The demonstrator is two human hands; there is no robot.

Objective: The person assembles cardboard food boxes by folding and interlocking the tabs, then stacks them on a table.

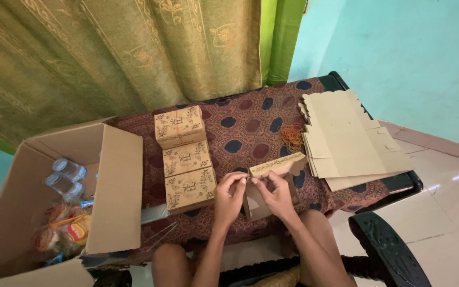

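Observation:
My left hand (228, 195) and my right hand (275, 194) meet at the near edge of the table, both gripping a half-folded tan cardboard box (277, 166) with a dark floral print. Its printed flap stands up above my fingers, and my fingertips pinch its front edge. Three folded boxes of the same kind (185, 158) lie in a row just left of my left hand. A stack of flat, unfolded box blanks (346, 139) rests on the right of the table.
The table has a brown patterned cloth (245, 125). Orange rubber bands (292, 136) lie beside the blanks. A large open carton (54, 202) at left holds small water bottles and snack packets. Green curtain behind, dark chair arm (386, 247) at lower right.

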